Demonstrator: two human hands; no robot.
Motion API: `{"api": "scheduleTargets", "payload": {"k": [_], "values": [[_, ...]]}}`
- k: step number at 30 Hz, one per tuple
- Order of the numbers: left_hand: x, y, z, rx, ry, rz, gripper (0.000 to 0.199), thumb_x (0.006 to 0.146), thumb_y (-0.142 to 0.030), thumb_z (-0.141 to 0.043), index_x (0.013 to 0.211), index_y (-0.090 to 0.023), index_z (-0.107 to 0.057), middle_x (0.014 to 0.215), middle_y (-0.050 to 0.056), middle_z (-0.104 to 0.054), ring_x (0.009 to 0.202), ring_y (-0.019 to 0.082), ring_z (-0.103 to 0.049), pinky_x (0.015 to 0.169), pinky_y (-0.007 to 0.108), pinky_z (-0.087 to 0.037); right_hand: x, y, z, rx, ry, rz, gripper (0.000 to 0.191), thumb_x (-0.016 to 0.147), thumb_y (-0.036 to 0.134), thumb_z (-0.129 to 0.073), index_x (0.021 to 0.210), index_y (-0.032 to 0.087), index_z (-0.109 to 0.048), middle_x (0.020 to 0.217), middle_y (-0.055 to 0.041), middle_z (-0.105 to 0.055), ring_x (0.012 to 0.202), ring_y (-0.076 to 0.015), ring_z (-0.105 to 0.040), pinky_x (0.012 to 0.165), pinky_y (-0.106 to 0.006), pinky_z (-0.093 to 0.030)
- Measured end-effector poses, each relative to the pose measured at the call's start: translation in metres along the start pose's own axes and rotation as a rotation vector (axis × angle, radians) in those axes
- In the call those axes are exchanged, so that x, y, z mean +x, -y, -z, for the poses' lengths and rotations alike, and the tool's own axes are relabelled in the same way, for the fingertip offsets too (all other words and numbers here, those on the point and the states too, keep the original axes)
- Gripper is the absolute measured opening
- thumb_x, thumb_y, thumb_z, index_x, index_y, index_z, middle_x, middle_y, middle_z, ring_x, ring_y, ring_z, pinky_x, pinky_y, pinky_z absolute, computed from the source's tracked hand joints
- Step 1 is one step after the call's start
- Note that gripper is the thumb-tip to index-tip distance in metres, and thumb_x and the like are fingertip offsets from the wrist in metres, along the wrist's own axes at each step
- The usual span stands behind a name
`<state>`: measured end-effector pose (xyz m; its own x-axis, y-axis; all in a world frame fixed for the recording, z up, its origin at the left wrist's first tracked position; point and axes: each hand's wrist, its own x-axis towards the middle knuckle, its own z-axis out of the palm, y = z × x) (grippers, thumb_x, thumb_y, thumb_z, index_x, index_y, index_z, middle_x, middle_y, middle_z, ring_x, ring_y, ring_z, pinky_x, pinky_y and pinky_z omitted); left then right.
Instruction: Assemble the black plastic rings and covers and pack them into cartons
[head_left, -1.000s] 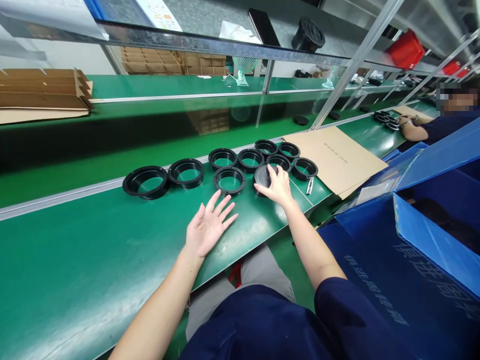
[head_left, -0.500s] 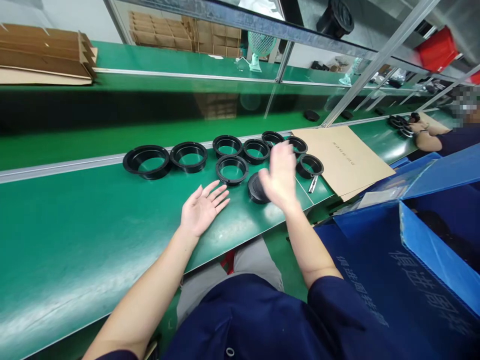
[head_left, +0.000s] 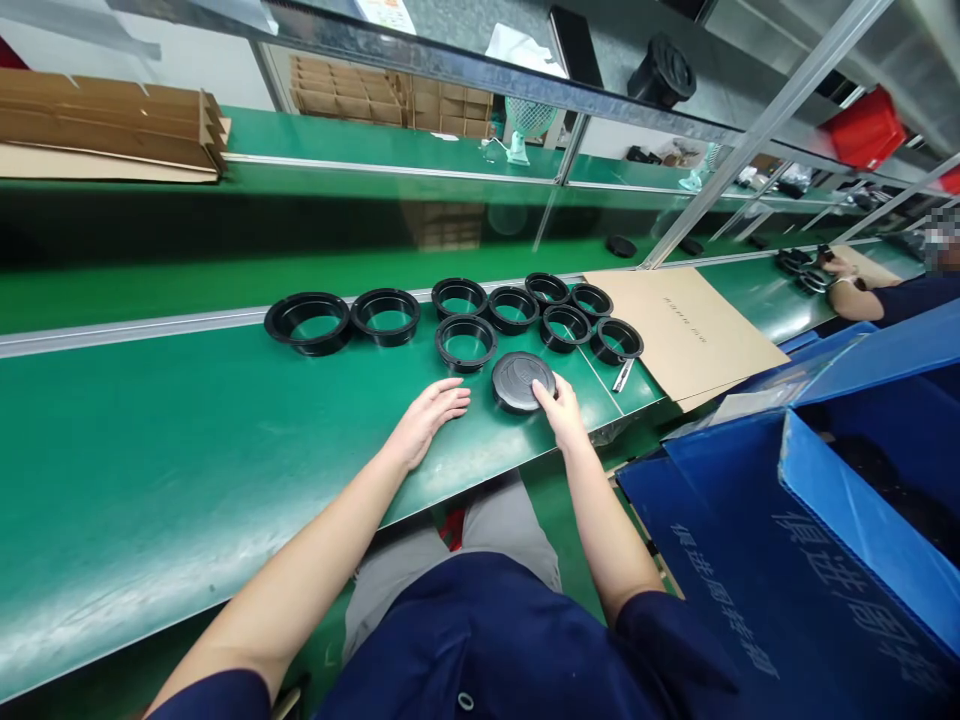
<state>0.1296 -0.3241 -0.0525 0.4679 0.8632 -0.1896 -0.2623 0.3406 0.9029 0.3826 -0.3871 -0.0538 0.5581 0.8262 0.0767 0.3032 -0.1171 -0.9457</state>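
Note:
A closed round black disc (head_left: 523,382) lies on the green table (head_left: 300,440) near its front edge. My right hand (head_left: 562,408) grips its right side, thumb on top and the other fingers hidden beneath the rim. To the left of the disc, my left hand (head_left: 431,418) hovers just over the table, holding nothing, with its fingers slightly apart. Behind both hands stand several open black rings, among them a front one (head_left: 466,343), a right one (head_left: 616,341) and a large left one (head_left: 308,323). Beside the right ring lies a small metal tool (head_left: 622,375).
Brown cardboard sheets (head_left: 682,325) lie on the table at the right. A large blue box (head_left: 720,540) stands in front of them. Behind the table runs a green belt (head_left: 337,262) under a metal frame. A co-worker's arm (head_left: 855,298) shows at far right.
My right hand has come down from above the rings and taken hold of the disc's right side. My left hand has turned from palm up to palm inward and moved slightly right.

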Motion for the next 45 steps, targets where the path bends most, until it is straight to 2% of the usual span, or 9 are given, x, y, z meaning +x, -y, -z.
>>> {"api": "scheduleTargets", "payload": {"k": [5, 8, 15, 23, 29, 35, 39, 42, 45], "values": [[-0.008, 0.020, -0.028, 0.171, 0.021, -0.171, 0.091, 0.071, -0.044, -0.089, 0.148, -0.021, -0.046, 0.158, 0.017, -0.047, 0.146, 0.032, -0.047, 0.122, 0.047, -0.038, -0.035, 0.005, -0.033, 0.339, 0.096, 0.062, 0.058, 0.087, 0.052, -0.068, 0.133, 0.020, -0.056, 0.134, -0.0103, -0.065, 0.125, -0.0247, -0.061, 0.111, -0.044, -0.048], [-0.014, 0.024, -0.031, 0.230, -0.140, -0.302, 0.070, 0.074, -0.044, -0.086, 0.132, -0.018, -0.058, 0.139, 0.015, -0.065, 0.128, 0.030, -0.062, 0.113, 0.044, -0.048, -0.053, 0.016, -0.041, 0.308, 0.163, 0.131, 0.053, 0.089, 0.049, -0.069, 0.133, 0.021, -0.057, 0.136, -0.0103, -0.064, 0.128, -0.0247, -0.059, 0.114, -0.044, -0.046], [-0.048, 0.001, 0.004, 0.387, -0.419, -0.367, 0.041, 0.094, -0.056, -0.061, 0.099, -0.018, -0.075, 0.108, 0.008, -0.076, 0.108, 0.026, -0.069, 0.103, 0.040, -0.051, -0.074, 0.034, -0.063, 0.399, 0.253, 0.134, 0.046, 0.092, 0.046, -0.067, 0.131, 0.022, -0.059, 0.135, -0.0092, -0.065, 0.127, -0.0236, -0.060, 0.115, -0.044, -0.046], [-0.107, -0.025, 0.023, 0.477, -0.409, -0.423, 0.065, 0.077, -0.046, -0.085, 0.133, -0.019, -0.063, 0.128, 0.010, -0.071, 0.115, 0.026, -0.068, 0.103, 0.037, -0.054, -0.097, 0.054, -0.102, 0.471, 0.464, 0.160, 0.045, 0.092, 0.046, -0.070, 0.130, 0.024, -0.061, 0.135, -0.0082, -0.065, 0.124, -0.0245, -0.061, 0.113, -0.046, -0.048], [-0.132, -0.034, 0.042, 0.513, -0.609, -0.446, 0.048, 0.098, -0.056, -0.056, 0.124, -0.019, -0.072, 0.126, 0.011, -0.073, 0.121, 0.029, -0.066, 0.110, 0.043, -0.050, -0.110, 0.073, -0.120, 0.414, 0.557, 0.199, 0.046, 0.093, 0.048, -0.066, 0.131, 0.024, -0.061, 0.137, -0.0090, -0.064, 0.126, -0.0254, -0.060, 0.111, -0.046, -0.048], [-0.207, -0.054, 0.031, 1.379, -0.277, -0.492, 0.100, 0.071, -0.064, -0.084, 0.156, -0.027, -0.046, 0.169, 0.022, -0.025, 0.155, 0.054, -0.016, 0.118, 0.079, -0.015, -0.148, 0.077, -0.122, 0.235, 0.855, 0.209, 0.052, 0.090, 0.054, -0.067, 0.131, 0.023, -0.064, 0.139, -0.0110, -0.065, 0.129, -0.0299, -0.059, 0.113, -0.049, -0.045], [-0.259, -0.055, 0.026, 1.699, -0.188, -0.266, 0.092, 0.077, -0.057, -0.078, 0.158, -0.030, -0.042, 0.171, 0.020, -0.017, 0.155, 0.050, -0.015, 0.106, 0.072, -0.038, -0.179, 0.071, -0.142, 0.167, 1.097, 0.143, 0.059, 0.088, 0.059, -0.069, 0.135, 0.024, -0.063, 0.144, -0.0114, -0.062, 0.131, -0.0311, -0.060, 0.108, -0.044, -0.051], [-0.306, -0.059, 0.031, 1.717, -0.315, -0.136, 0.091, 0.073, -0.048, -0.078, 0.156, -0.034, -0.045, 0.167, 0.016, -0.029, 0.150, 0.046, -0.029, 0.100, 0.061, -0.047, -0.203, 0.081, -0.155, 0.195, 1.343, 0.104, 0.061, 0.089, 0.060, -0.066, 0.141, 0.028, -0.059, 0.149, -0.0103, -0.059, 0.133, -0.0298, -0.060, 0.105, -0.040, -0.055], [-0.368, -0.075, 0.052, 1.647, -0.748, -0.054, 0.090, 0.068, -0.047, -0.079, 0.153, -0.034, -0.050, 0.160, 0.015, -0.039, 0.142, 0.047, -0.037, 0.104, 0.059, -0.044, -0.204, 0.093, -0.162, 0.236, 1.467, 0.181, 0.064, 0.090, 0.059, -0.066, 0.147, 0.033, -0.054, 0.158, -0.0076, -0.051, 0.143, -0.0282, -0.052, 0.113, -0.042, -0.052]]}}
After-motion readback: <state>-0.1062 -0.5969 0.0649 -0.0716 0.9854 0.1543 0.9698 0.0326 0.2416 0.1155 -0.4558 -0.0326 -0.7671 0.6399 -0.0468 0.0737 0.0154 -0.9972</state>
